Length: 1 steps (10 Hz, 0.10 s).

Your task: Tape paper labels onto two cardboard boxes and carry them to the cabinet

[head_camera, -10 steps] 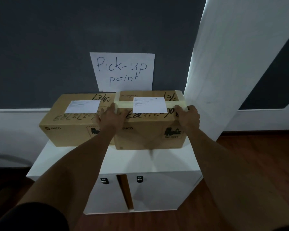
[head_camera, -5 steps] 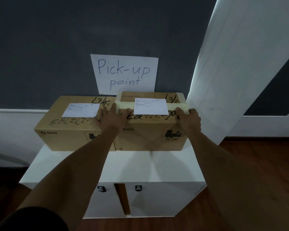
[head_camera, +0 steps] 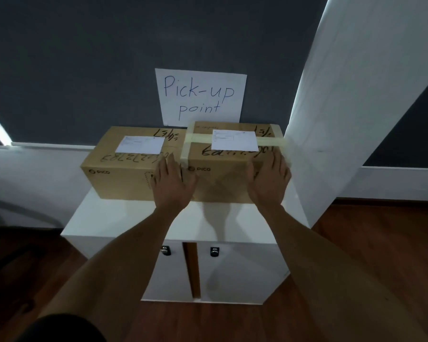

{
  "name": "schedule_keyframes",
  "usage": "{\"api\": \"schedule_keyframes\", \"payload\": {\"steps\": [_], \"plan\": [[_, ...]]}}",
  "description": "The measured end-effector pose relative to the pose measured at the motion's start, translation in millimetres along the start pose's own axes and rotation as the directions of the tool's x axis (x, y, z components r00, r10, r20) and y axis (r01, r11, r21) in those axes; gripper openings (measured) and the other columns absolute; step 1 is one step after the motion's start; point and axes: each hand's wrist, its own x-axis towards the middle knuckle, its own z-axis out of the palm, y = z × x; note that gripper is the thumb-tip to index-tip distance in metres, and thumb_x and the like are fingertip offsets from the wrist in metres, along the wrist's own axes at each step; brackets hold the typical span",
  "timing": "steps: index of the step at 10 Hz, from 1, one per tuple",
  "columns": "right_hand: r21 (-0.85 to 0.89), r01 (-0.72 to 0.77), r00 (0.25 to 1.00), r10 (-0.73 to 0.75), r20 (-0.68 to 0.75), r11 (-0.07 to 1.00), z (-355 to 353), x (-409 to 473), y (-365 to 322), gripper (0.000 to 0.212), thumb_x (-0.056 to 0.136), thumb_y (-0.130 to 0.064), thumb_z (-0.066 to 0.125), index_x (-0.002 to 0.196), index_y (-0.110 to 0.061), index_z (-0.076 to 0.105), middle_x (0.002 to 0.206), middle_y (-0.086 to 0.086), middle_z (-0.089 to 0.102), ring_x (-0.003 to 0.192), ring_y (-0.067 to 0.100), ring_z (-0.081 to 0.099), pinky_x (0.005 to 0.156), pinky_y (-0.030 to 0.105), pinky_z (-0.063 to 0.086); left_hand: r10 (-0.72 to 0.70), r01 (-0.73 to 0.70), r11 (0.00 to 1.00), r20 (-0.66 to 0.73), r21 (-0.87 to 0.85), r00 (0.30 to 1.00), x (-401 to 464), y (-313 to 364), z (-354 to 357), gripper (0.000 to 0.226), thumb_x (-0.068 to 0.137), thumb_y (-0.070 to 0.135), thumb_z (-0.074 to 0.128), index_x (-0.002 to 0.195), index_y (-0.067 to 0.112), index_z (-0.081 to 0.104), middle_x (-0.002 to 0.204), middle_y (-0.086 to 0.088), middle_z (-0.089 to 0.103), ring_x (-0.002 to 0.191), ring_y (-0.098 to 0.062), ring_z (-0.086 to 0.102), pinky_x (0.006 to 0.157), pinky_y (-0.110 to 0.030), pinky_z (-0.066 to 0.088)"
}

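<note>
Two brown cardboard boxes stand side by side on the white cabinet (head_camera: 124,218), against the dark wall. The left box (head_camera: 119,174) carries a white paper label (head_camera: 140,144) on top. The right box (head_camera: 220,181) has its own label (head_camera: 234,140) over a pale tape band. My left hand (head_camera: 171,183) lies flat, fingers spread, on the front faces at the seam between the boxes. My right hand (head_camera: 269,181) lies flat on the right box's front near its right corner. Neither hand grips anything.
A paper sign reading "Pick-up point" (head_camera: 200,95) hangs on the wall behind the boxes. A white slanted column (head_camera: 344,95) stands close to the right box. The cabinet's two doors have dark knobs (head_camera: 214,251). Wood floor (head_camera: 356,267) surrounds the cabinet.
Both hands have left the right box's top edges and slid down onto the front faces. The right box now sits further back, in line with the left one.
</note>
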Motion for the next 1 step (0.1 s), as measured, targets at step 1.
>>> {"api": "schedule_keyframes", "payload": {"steps": [1], "plan": [[-0.012, 0.030, 0.999, -0.029, 0.015, 0.999, 11.0, -33.9, -9.7, 0.067, 0.100, -0.051, 0.047, 0.146, -0.003, 0.044, 0.149, 0.019, 0.049, 0.142, 0.038, 0.041, 0.118, 0.055, 0.027, 0.034, -0.036, 0.999, 0.069, 0.016, 0.997, -21.7, -26.0, -3.4, 0.086, 0.093, 0.067, 0.050, 0.158, 0.017, 0.025, 0.166, -0.013, 0.026, 0.155, -0.032, 0.021, 0.123, -0.055, 0.024]]}}
